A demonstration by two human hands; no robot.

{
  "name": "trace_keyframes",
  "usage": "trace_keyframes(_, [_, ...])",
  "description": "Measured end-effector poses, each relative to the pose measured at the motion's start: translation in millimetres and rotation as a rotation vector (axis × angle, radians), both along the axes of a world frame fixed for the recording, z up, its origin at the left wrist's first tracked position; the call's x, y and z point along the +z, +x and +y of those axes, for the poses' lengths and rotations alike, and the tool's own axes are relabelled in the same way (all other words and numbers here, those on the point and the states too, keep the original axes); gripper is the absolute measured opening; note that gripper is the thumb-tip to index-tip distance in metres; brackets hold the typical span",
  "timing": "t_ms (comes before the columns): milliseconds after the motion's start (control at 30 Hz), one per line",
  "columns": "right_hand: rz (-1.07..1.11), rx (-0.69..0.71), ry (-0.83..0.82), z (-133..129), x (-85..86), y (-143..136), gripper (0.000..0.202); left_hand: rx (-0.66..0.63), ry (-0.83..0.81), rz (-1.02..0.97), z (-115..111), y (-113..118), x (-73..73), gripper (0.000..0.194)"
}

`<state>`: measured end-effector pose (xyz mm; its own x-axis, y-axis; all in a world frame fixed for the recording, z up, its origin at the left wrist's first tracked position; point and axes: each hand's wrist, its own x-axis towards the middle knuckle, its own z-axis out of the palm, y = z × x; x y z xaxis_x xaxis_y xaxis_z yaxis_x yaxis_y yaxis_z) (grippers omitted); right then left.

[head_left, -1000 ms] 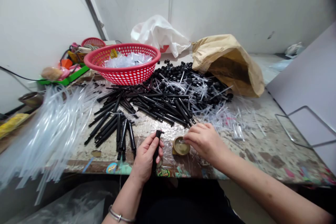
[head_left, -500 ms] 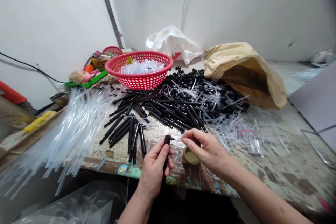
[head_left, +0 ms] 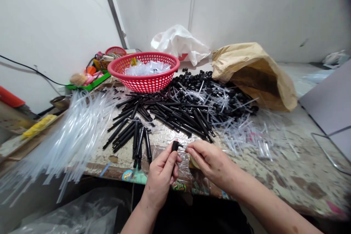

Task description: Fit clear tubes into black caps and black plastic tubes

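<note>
My left hand [head_left: 162, 170] is closed round a black plastic tube [head_left: 174, 146] with a thin spout at its upper end, pointing right. My right hand [head_left: 210, 159] pinches a thin clear tube [head_left: 184, 147], whose end is at the spout; whether it is pushed on cannot be made out. Black tubes [head_left: 139, 142] lie in a loose pile just beyond my hands. To the right spreads a heap of short clear tubes [head_left: 244, 133]. Beneath my right hand a small round yellowish container [head_left: 193, 163] is mostly hidden.
A red mesh basket [head_left: 144, 87] of clear pieces stands behind the pile. Black caps [head_left: 197, 80] spill near an open brown paper bag [head_left: 255, 58]. Long clear tubes [head_left: 79, 128] overhang the table's left edge. A white plastic bag [head_left: 178, 42] lies by the wall.
My right hand has shifted slightly left, bringing the clear tube closer to the spout, and now covers most of the round container. My left hand keeps its hold on the black tube.
</note>
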<state>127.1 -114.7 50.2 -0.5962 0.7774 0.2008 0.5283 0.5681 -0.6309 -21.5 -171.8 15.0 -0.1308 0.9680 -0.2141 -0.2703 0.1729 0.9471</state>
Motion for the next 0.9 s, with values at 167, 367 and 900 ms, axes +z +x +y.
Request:
trace_keyframes(167, [-0.058, 0.014, 0.063, -1, -5.2, -1, 0.028, 0.005, 0.002, 0.100, -2, -1, -0.9, 0.048])
trace_keyframes(367, [-0.044, 0.012, 0.068, 0, -7.1, -6, 0.028, 0.000, -0.005, 0.102, -4, -1, -1.8, 0.049])
trace_keyframes(900, [-0.162, 0.052, 0.028, 53, -10.1, -50, 0.030, 0.398, 0.017, 0.409, 4, -73, -6.8, 0.058])
